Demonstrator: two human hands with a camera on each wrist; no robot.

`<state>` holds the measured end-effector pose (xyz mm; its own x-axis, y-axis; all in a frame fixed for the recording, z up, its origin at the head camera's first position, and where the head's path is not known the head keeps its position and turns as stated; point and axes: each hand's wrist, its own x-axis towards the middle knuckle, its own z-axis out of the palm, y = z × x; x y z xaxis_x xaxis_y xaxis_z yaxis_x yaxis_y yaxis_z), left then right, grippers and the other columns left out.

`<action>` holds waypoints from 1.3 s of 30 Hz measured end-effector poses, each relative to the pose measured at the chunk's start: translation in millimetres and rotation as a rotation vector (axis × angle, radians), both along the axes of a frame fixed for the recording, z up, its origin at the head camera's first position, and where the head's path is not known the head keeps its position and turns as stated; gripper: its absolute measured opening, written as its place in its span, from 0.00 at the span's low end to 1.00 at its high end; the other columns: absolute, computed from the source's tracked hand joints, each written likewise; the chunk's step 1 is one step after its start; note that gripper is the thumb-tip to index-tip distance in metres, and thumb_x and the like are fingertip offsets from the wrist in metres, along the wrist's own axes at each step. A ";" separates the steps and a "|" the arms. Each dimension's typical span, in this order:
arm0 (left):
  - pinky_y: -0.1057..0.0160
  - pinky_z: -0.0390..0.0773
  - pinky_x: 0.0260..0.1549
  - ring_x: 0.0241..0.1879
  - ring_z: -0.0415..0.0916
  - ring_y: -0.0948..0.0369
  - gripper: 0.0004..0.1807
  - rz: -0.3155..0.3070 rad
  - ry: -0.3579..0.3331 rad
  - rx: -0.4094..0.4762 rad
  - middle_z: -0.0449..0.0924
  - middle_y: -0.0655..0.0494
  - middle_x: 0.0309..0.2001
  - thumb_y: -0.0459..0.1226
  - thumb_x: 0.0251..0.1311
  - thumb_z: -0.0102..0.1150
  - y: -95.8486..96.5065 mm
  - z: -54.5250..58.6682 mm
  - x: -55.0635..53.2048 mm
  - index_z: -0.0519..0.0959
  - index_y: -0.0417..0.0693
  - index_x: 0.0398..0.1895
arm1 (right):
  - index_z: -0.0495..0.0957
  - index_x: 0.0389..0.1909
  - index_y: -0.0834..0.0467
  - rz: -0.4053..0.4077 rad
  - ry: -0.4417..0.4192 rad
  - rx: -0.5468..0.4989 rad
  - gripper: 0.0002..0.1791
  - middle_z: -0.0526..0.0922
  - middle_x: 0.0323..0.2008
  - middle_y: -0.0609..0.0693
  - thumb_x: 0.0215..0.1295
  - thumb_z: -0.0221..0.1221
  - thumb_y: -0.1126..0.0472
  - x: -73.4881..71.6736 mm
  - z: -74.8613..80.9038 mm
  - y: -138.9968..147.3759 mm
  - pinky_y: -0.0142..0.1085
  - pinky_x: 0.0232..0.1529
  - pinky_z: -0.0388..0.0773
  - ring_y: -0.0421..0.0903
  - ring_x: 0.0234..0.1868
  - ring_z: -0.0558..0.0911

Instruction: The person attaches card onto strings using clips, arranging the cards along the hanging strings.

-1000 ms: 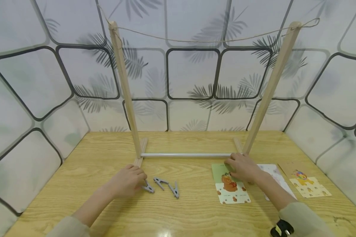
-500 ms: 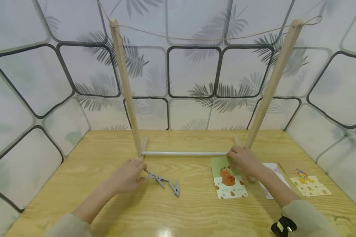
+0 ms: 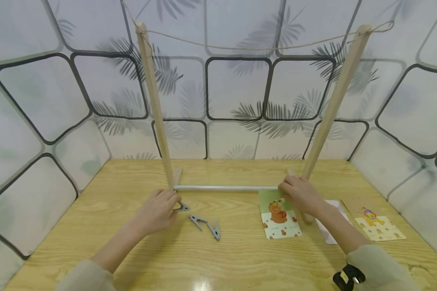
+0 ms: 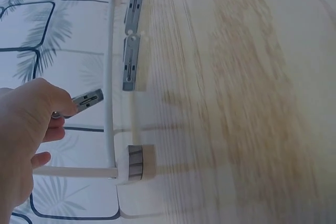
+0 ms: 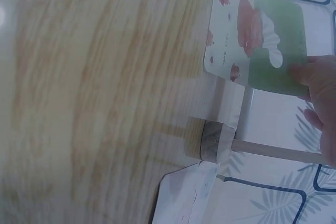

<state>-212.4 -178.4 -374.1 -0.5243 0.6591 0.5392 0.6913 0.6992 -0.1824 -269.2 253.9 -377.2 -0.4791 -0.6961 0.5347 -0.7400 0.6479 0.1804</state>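
Note:
My left hand [image 3: 154, 214] pinches a grey clothespin [image 4: 88, 102] between thumb and fingers, near the foot of the left post. To its right, two more grey clothespins [image 3: 206, 225] lie end to end on the table. In my right hand [image 3: 301, 195] is the top right corner of a green and white card [image 3: 279, 220] with a bear picture. The right wrist view shows the thumb on the card's green part, and its lower edge is raised off the wood. The fingers behind the card are hidden.
A wooden frame stands behind, with a left post [image 3: 154, 105], a right post [image 3: 335, 105], a white rod [image 3: 225, 188] low between them and a sagging string [image 3: 240, 49] on top. A pale card [image 3: 329, 230] and a brown and yellow card [image 3: 380, 227] lie right.
My left hand has taken up the clothespin and moved it slightly up and away from the other two. My right hand has lifted the bear card and shifted it toward the rod.

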 end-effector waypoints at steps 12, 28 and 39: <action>0.53 0.75 0.39 0.34 0.76 0.55 0.18 0.019 0.080 -0.017 0.77 0.53 0.32 0.35 0.36 0.71 5.9 3.5 -1.2 0.78 0.41 0.35 | 0.77 0.26 0.60 0.038 0.049 -0.033 0.11 0.73 0.26 0.49 0.41 0.67 0.72 3.0 13.0 0.0 0.41 0.26 0.69 0.48 0.27 0.74; 0.51 0.74 0.38 0.30 0.73 0.53 0.20 -0.005 0.192 0.041 0.75 0.52 0.30 0.33 0.33 0.73 9.4 12.8 -10.4 0.77 0.43 0.33 | 0.72 0.25 0.58 0.026 0.123 0.025 0.13 0.74 0.25 0.48 0.43 0.66 0.73 6.1 49.3 -8.2 0.42 0.30 0.70 0.48 0.28 0.75; 0.50 0.74 0.38 0.30 0.74 0.53 0.21 -0.012 0.203 0.050 0.76 0.52 0.31 0.33 0.31 0.75 8.9 14.3 -9.5 0.78 0.42 0.34 | 0.77 0.27 0.61 0.051 0.191 0.001 0.09 0.74 0.22 0.50 0.44 0.67 0.72 1.7 56.1 -14.6 0.35 0.19 0.68 0.45 0.19 0.72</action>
<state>-221.9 -169.5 -359.8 -0.3935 0.6348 0.6650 0.6522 0.7026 -0.2847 -267.5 239.3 -321.0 -0.3333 -0.7175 0.6117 -0.7239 0.6104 0.3216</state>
